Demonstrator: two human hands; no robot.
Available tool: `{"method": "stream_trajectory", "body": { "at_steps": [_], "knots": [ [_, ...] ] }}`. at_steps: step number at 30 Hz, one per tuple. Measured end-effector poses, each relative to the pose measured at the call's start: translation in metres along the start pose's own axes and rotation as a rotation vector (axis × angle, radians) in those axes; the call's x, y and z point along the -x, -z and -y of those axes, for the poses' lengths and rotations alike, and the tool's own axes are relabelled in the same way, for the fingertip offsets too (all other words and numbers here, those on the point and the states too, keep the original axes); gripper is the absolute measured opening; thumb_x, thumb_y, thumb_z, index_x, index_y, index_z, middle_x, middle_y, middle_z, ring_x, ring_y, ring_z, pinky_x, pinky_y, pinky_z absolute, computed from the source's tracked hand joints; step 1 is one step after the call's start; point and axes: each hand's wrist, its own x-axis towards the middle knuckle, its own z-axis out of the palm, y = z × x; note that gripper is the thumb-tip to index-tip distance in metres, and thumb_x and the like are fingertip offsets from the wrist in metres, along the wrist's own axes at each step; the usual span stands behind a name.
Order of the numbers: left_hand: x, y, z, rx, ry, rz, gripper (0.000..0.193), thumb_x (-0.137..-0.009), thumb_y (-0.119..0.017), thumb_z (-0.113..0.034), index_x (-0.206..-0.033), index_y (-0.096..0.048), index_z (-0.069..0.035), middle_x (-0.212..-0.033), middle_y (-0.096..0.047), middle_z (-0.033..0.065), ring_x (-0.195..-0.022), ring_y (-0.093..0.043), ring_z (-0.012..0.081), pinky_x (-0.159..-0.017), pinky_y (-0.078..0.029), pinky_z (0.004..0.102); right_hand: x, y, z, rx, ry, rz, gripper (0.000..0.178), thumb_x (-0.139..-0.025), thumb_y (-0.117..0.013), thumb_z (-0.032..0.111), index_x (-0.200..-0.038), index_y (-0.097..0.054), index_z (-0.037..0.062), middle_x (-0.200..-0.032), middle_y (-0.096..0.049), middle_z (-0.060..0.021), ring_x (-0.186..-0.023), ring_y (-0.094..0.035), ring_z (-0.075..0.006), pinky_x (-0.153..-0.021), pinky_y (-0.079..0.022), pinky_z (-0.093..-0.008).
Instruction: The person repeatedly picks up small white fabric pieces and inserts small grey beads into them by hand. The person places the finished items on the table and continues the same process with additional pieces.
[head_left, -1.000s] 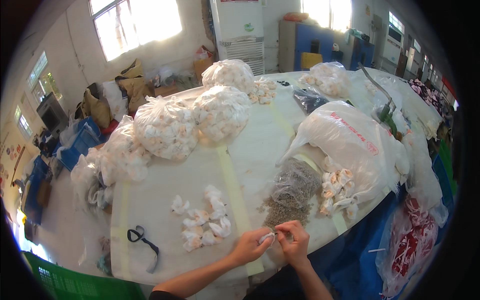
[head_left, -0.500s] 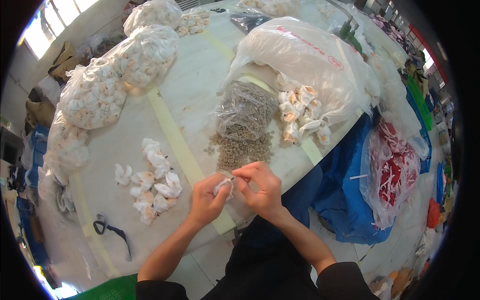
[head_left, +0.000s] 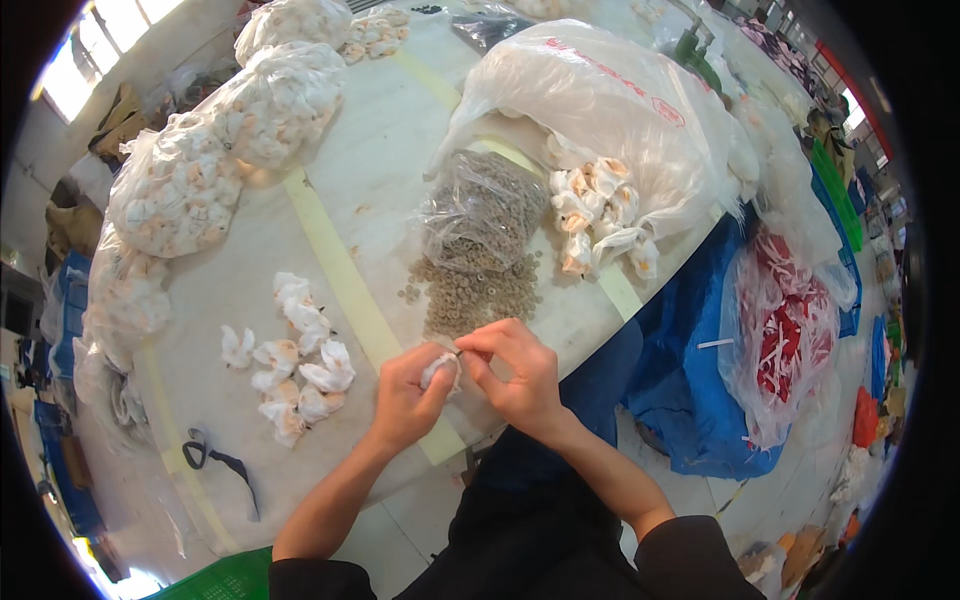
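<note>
white cloth piece (head_left: 441, 373) sits gripped in the left hand (head_left: 408, 392), right hand (head_left: 520, 375) pinching its dark tip (head_left: 457, 352).

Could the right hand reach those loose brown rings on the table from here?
Probably yes: the loose rings lie just beyond the right hand, with nothing visible between, though its fingers seem busy at the white piece in the left hand.

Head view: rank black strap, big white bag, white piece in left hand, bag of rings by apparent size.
1. Big white bag
2. Bag of rings
3. Black strap
4. White piece: visible part smallest; left hand hides some.
</note>
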Motion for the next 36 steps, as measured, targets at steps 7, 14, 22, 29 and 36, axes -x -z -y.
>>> {"method": "stream_trajectory", "body": {
  "at_steps": [7,14,22,29,36],
  "knots": [
    [0.0,0.0,-0.003,-0.008,0.001,0.004,0.015,-0.093,-0.062,-0.011,-0.091,-0.066,0.003,-0.077,-0.064,0.0125,-0.067,-0.06,0.0214,-0.063,-0.047,0.034,0.0,0.003,0.0,-0.043,-0.003,0.034,0.017,-0.088,-0.075,0.002,-0.104,-0.076,0.0057,-0.1,-0.071,-0.0081,-0.083,-0.069,-0.0184,-0.072,-0.056,-0.0309],
    [0.0,0.001,-0.001,0.019,-0.029,0.046,0.012,-0.091,-0.061,-0.009,-0.091,-0.067,0.002,-0.076,-0.061,0.0113,-0.067,-0.058,0.0222,-0.063,-0.046,0.0345,0.002,0.014,-0.01,-0.525,-0.325,0.202,0.013,-0.096,-0.072,0.004,-0.109,-0.072,-0.0004,-0.102,-0.071,-0.0059,-0.093,-0.067,-0.0117,-0.083,-0.055,-0.0274],
    [-0.002,0.001,0.0,-0.028,-0.061,0.078,0.011,-0.089,-0.061,-0.007,-0.091,-0.068,0.002,-0.076,-0.061,0.0123,-0.067,-0.059,0.0249,-0.063,-0.047,0.036,-0.009,0.027,-0.008,-0.44,-0.447,0.396,0.011,-0.098,-0.072,0.004,-0.107,-0.069,-0.0011,-0.101,-0.071,-0.0036,-0.093,-0.066,-0.01,-0.086,-0.054,-0.0277],
    [-0.001,0.001,0.001,-0.08,-0.063,0.094,0.016,-0.084,-0.06,-0.008,-0.092,-0.068,0.004,-0.077,-0.06,0.0134,-0.068,-0.06,0.0273,-0.064,-0.047,0.037,-0.021,0.034,-0.004,-0.241,-0.292,0.504,0.01,-0.094,-0.073,0.002,-0.101,-0.068,-0.0011,-0.097,-0.071,-0.0079,-0.088,-0.069,-0.0135,-0.08,-0.055,-0.0292],
    [-0.001,-0.001,0.003,-0.119,-0.101,0.096,0.015,-0.083,-0.06,-0.004,-0.093,-0.068,0.003,-0.079,-0.062,0.0147,-0.069,-0.061,0.0284,-0.064,-0.048,0.0375,-0.019,0.029,-0.009,-0.142,-0.121,0.494,0.008,-0.092,-0.072,-0.002,-0.098,-0.068,-0.0007,-0.091,-0.068,-0.0098,-0.083,-0.069,-0.0178,-0.076,-0.054,-0.0312]
  ]
}}
